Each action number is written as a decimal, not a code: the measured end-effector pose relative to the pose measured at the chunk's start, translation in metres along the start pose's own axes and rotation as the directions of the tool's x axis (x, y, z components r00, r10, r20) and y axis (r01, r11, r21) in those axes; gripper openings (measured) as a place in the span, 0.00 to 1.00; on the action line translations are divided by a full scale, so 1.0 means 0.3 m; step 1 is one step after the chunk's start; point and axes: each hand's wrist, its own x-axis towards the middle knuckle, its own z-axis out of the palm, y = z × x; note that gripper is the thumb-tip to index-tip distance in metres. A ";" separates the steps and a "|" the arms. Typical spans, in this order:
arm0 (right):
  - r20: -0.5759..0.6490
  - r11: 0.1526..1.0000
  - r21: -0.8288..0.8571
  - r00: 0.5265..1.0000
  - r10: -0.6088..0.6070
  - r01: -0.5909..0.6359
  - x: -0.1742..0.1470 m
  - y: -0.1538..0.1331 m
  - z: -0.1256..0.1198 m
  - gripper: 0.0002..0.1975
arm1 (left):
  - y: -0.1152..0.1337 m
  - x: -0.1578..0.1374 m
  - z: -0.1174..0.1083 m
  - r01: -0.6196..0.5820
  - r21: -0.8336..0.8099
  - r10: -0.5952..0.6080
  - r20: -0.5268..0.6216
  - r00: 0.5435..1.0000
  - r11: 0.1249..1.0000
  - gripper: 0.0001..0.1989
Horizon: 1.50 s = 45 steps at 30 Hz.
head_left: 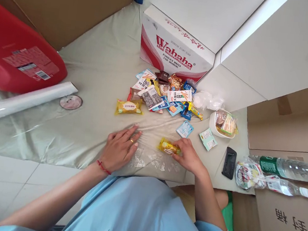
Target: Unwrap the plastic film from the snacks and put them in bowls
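My left hand [121, 147] lies flat on the plastic-covered surface, its fingers stretched out and holding nothing. In my right hand [189, 156] is the right end of a yellow-wrapped snack [166, 146], pinched between thumb and fingers. Beyond my hands spreads a pile of packaged snacks [152, 96], with another yellow snack packet [129, 107] at its left front. A blue-and-white packet [185, 129] and a pale green packet [208, 139] lie apart from the pile, near my right hand. Farther right, a white bowl [213, 126] holds several wrapped snacks.
Behind the pile stands a Wahaha water carton [175, 47]. On the left are a red jug [19, 52], a white roll [24, 102] and a round disc [71, 102]. A black phone [229, 163] and plastic bottles [295, 169] lie at right, by a cardboard box [286, 123].
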 end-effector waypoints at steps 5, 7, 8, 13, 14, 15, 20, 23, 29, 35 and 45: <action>-0.329 0.991 -0.021 0.936 -0.129 0.129 0.048 -0.034 -0.026 0.20 | 0.013 0.036 -0.013 -0.007 0.021 0.006 0.052 0.999 1.000 0.26; -0.456 0.968 -0.117 0.854 -0.250 0.221 0.099 -0.056 0.021 0.19 | 0.018 0.047 -0.017 -0.004 0.040 0.002 0.061 0.998 0.999 0.26; -0.482 0.950 -0.172 0.819 -0.312 0.261 0.122 -0.064 0.053 0.18 | 0.020 0.050 -0.019 -0.004 0.049 0.000 0.063 0.998 0.999 0.27; -0.249 0.884 -0.204 0.850 -0.463 0.422 0.148 -0.075 0.173 0.15 | 0.009 0.035 -0.023 -0.017 0.062 0.012 0.074 0.997 0.998 0.29; -0.236 0.893 -0.162 0.862 -0.448 0.420 0.141 -0.075 0.175 0.15 | 0.005 0.030 -0.024 -0.027 0.064 0.022 0.077 0.997 0.998 0.29; -0.252 0.906 -0.129 0.871 -0.422 0.402 0.137 -0.077 0.171 0.16 | 0.003 0.026 -0.024 -0.037 0.066 0.032 0.081 0.996 0.997 0.29; -0.206 0.946 -0.160 0.928 -0.312 0.282 0.179 -0.104 0.140 0.23 | 0.002 0.026 -0.023 -0.037 0.035 0.034 0.064 0.997 0.999 0.29; -0.120 0.949 -0.174 0.951 -0.286 0.263 0.206 -0.107 0.147 0.19 | -0.013 0.030 -0.018 -0.042 -0.004 0.042 0.037 0.998 0.999 0.30; -0.219 0.970 -0.094 0.945 -0.241 0.226 0.082 -0.072 0.140 0.21 | -0.095 0.003 -0.019 -0.087 -0.213 0.071 -0.080 0.994 0.973 0.26; -0.225 0.964 -0.033 0.938 -0.263 0.263 -0.179 -0.023 0.164 0.32 | -0.175 -0.012 -0.049 -0.280 -0.220 0.292 0.021 0.956 0.935 0.31; -0.377 0.972 0.203 0.926 -0.031 0.115 -0.259 0.023 0.222 0.12 | -0.234 0.033 -0.112 -0.333 -0.262 0.387 0.191 0.902 0.906 0.19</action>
